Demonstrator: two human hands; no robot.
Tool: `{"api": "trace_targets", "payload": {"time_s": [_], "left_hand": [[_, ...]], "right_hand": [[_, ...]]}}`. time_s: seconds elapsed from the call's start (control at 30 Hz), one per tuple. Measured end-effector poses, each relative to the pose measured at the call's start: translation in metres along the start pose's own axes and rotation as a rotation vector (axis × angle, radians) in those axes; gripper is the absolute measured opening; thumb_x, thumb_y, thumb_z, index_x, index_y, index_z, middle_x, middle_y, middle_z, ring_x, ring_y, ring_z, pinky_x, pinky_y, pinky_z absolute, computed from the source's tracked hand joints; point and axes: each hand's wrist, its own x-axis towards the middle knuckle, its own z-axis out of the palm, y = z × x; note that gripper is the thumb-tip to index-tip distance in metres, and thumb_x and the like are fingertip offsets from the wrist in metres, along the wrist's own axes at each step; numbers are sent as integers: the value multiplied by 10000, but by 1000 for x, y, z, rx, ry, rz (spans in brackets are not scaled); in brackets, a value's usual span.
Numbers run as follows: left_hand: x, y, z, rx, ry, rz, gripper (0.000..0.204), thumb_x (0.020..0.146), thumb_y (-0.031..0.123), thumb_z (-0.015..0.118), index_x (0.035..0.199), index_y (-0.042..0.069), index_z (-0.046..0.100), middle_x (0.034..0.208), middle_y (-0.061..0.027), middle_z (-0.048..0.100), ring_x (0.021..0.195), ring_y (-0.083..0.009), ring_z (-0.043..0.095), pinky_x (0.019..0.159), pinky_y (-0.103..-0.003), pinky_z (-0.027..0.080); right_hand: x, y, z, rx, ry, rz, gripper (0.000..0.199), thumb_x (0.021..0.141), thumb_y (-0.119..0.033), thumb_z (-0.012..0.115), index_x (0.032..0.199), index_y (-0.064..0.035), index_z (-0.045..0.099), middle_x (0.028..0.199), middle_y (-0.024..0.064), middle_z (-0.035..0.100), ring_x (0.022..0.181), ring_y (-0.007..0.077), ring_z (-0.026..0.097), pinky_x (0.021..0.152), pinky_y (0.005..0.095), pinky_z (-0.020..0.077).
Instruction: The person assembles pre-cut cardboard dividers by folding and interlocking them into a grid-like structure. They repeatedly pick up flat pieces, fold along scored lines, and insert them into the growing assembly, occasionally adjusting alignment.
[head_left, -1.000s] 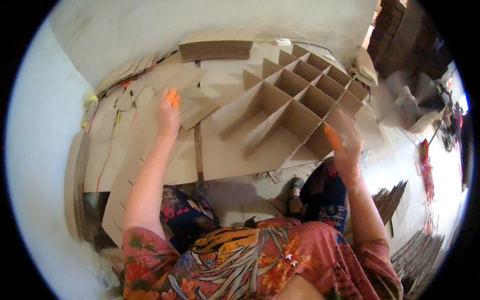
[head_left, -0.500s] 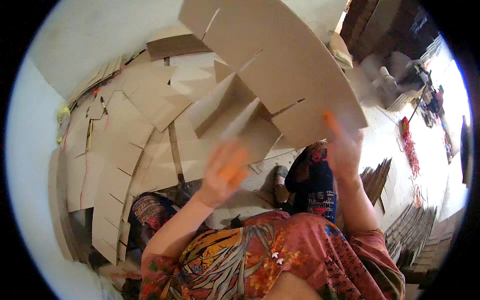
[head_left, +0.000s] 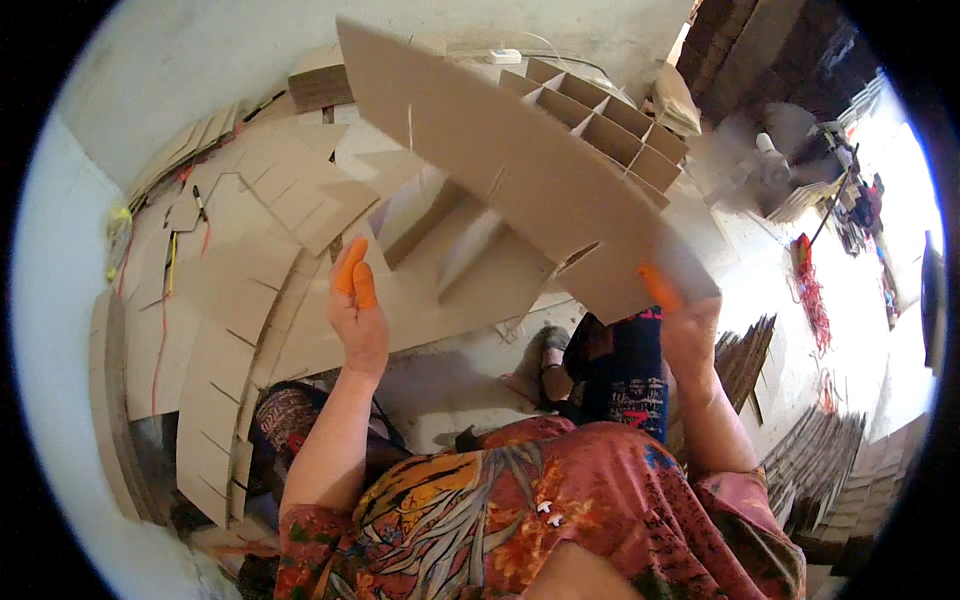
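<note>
My right hand (head_left: 690, 325) grips the near right end of a long slotted cardboard strip (head_left: 500, 165), its thumb in an orange finger cover. The strip slants up and away to the left, slots along its lower edge. Beneath it, a couple of cardboard pieces (head_left: 435, 218) stand upright on the work surface, partly hidden by the strip. My left hand (head_left: 357, 315) is raised to their left, apart from the strip. Its fingers, some in orange covers, are stretched upward and hold nothing.
Behind the strip sits an assembled cardboard divider grid (head_left: 625, 125). Flat slotted sheets (head_left: 225, 400) lie at the left, with a marker (head_left: 200, 203) on the pile. Stacked strips (head_left: 815, 465) stand at the lower right, near red string (head_left: 818, 300). A blurred fan (head_left: 770, 160) is at the far right.
My left hand has moved left and turned upright. The strip has tipped and come lower, so the divider grid behind it now shows. My right hand still grips the strip's end.
</note>
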Motion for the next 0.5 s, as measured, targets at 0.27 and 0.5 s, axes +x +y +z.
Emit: {"api": "trace_targets", "payload": {"time_s": [0.27,0.5], "left_hand": [[1,3,5,34,-13,18,270,945,128,466,1153,-9,571,1170,-85,578,1069,-144,512,936,-265,373],[-2,2,7,74,-61,-6,262,916,117,515,1149,8,567,1127,-110,573,1059,-199,528,907,-296,406]], "right_hand": [[-21,52,21,-53,-116,53,126,835,-34,600,944,10,644,700,82,639,655,59,511,598,251,437],[-11,55,21,-28,-100,54,78,836,-19,592,894,11,634,668,69,612,626,69,476,574,257,423]]}}
